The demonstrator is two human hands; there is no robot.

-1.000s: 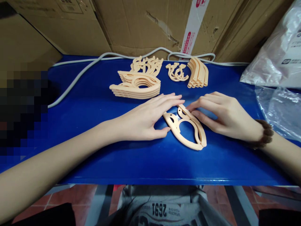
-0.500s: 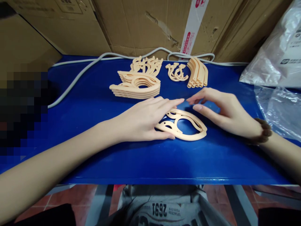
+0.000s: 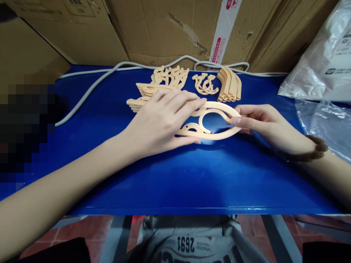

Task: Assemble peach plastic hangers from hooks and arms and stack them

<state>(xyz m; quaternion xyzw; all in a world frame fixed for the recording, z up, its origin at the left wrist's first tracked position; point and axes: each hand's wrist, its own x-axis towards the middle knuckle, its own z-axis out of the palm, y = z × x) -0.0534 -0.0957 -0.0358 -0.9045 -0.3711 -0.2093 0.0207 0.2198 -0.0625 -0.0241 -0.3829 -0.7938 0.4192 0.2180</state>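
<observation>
A folded peach plastic clothes hanger (image 3: 219,136) is lifted a little above the blue table, in both hands. My left hand (image 3: 161,122) spans its left part from above, thumb on the near edge and fingers on the far edge, hiding that end. At the right tip, my right hand (image 3: 260,122) pinches the hanger between thumb and fingers. Just behind my left hand lies a stack of similar folded hangers (image 3: 134,104), partly covered by it.
Behind the stack lie a pile of hooked peach parts (image 3: 170,77), several loose hooks (image 3: 205,84) and a bundle of curved arms (image 3: 229,84). A white cable (image 3: 117,67) runs along the cardboard boxes (image 3: 164,33). Plastic bags (image 3: 309,73) sit at right.
My right hand has closed on the hanger's right tip. The hanger has risen off the table and moved away from me, with my left hand moving along with it.
</observation>
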